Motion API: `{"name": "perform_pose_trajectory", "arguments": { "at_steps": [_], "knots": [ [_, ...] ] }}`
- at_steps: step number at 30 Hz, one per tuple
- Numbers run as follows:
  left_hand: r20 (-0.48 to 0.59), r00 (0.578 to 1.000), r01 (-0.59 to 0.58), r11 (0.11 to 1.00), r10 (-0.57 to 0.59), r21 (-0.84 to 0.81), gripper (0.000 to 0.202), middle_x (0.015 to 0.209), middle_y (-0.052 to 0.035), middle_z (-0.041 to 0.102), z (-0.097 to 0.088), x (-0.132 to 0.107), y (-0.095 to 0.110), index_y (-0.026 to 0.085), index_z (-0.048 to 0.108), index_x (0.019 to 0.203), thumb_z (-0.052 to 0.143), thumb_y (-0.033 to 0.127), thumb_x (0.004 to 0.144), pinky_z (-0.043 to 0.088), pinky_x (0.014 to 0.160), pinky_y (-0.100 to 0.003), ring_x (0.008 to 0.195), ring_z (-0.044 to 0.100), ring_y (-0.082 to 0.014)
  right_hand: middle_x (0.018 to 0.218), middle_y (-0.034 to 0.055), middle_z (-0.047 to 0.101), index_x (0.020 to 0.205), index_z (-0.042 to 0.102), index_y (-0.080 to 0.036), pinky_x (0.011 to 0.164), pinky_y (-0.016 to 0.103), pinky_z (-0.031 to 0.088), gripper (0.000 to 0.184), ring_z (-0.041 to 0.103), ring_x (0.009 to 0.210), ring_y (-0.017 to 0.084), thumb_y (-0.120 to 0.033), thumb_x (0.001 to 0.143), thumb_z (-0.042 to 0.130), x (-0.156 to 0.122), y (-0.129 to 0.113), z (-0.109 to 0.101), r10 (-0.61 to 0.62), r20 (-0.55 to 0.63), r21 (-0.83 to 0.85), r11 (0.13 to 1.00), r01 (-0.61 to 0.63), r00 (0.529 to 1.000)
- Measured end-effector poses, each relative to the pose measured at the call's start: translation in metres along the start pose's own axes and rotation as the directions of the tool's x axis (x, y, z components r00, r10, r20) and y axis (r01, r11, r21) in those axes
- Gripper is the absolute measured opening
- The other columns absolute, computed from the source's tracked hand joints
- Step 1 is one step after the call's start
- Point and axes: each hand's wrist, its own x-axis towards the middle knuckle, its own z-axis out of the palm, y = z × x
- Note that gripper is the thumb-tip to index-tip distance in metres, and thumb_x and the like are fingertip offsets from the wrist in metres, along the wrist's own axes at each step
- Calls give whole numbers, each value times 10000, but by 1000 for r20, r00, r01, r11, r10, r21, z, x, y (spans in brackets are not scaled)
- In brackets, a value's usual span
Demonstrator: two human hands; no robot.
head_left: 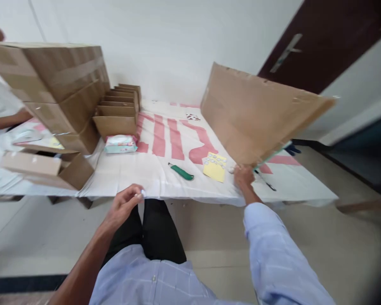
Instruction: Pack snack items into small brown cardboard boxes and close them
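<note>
My left hand (126,202) is closed in a pinch just in front of the table's front edge. Between thumb and fingers sits a small white piece (142,193), too small to name for certain. At the table's front right, my right hand (244,176) is closed on the lower edge of a large cardboard piece (244,112), which stands tilted on the table. Just left of that hand lies a yellow sheet (214,169) with several small round stickers on it. A green utility knife (181,172) rests farther left, between the two hands.
Stacked cardboard boxes (63,76) stand at the left, beside a row of folded cartons (116,123) and a wipes packet (121,144). An open carton (44,167) lies at the front left. Another person's arm (9,120) reaches in behind. A dark pen-like tool (266,181) lies right.
</note>
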Motion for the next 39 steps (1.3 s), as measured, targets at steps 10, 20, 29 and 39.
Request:
{"name": "perform_pose_trajectory", "arguments": {
  "at_steps": [10, 20, 29, 39],
  "knots": [
    [155, 987, 59, 995, -45, -83, 390, 962, -66, 647, 19, 8, 5, 187, 684, 824, 824, 546, 884, 519, 813, -303, 879, 575, -185, 1036, 50, 764, 1058, 796, -255, 729, 339, 567, 263, 693, 838, 198, -486, 934, 801, -191, -147, 16, -634, 471, 663, 713, 229, 613],
    [119, 992, -26, 998, 33, -62, 292, 900, -28, 616, 13, -9, -9, 185, 677, 868, 742, 457, 953, 419, 779, -296, 841, 530, -170, 880, 13, 722, 898, 750, -230, 738, 310, 550, 238, 651, 796, 172, -461, 933, 793, -257, -193, 31, -583, 608, 694, 720, -4, 538],
    [90, 995, -28, 997, 34, -67, 333, 864, -29, 618, 13, -10, -5, 185, 683, 845, 763, 499, 925, 426, 730, -286, 790, 522, -161, 825, 11, 678, 851, 743, -238, 699, 315, 511, 298, 586, 747, 172, -523, 927, 779, -266, -194, 30, -530, 643, 684, 722, -103, 553],
    [-62, 998, 33, 992, -26, 122, 350, 927, -41, 728, 15, 1, -35, 219, 727, 962, 784, 552, 869, 540, 761, -294, 818, 656, -191, 788, -5, 667, 871, 720, -231, 669, 290, 528, 322, 579, 683, 153, -552, 878, 747, -225, -143, 31, -359, 554, 632, 769, -98, 751]
  ]
}}
